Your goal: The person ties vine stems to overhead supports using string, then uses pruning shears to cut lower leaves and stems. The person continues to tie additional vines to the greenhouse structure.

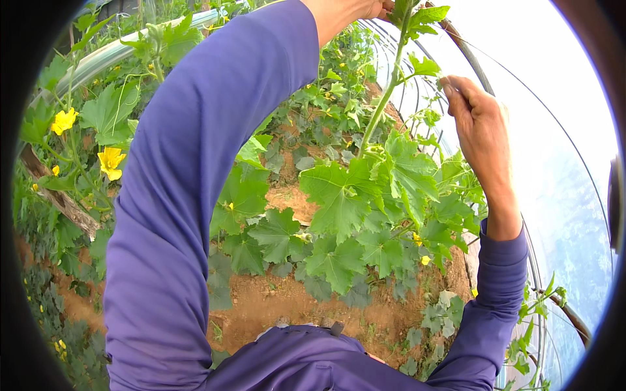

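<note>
A tall green vine stem [384,105] with hairy skin rises from broad lobed leaves [337,195] before me and leans right toward the top edge. My left hand [359,9] reaches up to the stem's upper part. The picture's top edge cuts it off, and its grip is hidden. To the right of the stem is my right hand [477,115], its thumb and forefinger pinched at the tip of a small leaf [424,66] that grows from the stem. Exactly how much is between those fingertips is too small to tell.
Curved hoops [462,46] carry clear plastic sheeting [552,146] on the right. At left, a pale pipe [117,49] arches over vines with yellow flowers [111,162], near a weathered wooden stake [63,200]. Brown soil [264,298] lies below the leaves.
</note>
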A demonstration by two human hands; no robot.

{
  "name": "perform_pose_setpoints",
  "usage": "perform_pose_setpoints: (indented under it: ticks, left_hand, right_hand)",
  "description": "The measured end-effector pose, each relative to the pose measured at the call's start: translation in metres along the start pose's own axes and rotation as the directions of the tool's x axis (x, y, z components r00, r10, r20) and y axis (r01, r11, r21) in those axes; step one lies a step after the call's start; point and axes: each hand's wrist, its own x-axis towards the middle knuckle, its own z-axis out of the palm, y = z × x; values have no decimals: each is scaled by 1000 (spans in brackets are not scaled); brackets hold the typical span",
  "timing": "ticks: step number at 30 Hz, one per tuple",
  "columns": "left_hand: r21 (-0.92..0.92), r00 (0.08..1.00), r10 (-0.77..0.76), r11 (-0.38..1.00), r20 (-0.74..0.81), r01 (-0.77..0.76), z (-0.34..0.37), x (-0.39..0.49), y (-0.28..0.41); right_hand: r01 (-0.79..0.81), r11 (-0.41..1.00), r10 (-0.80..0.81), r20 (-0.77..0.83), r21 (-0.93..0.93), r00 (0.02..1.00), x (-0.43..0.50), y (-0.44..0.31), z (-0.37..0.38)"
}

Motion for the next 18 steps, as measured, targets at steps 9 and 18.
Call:
perform_pose_setpoints:
  ticks: [9, 18]
  left_hand:
    - [-192, 965, -229, 949, 127, 251, -23, 29, -19]
    - [139, 995, -90, 986, -46, 95, -22, -9, -14]
  right_hand:
    - [-12, 998, 0, -188, -62, 982, -24, -23, -46]
    - [8, 999, -4, -121, 34, 993, 71, -2, 14]
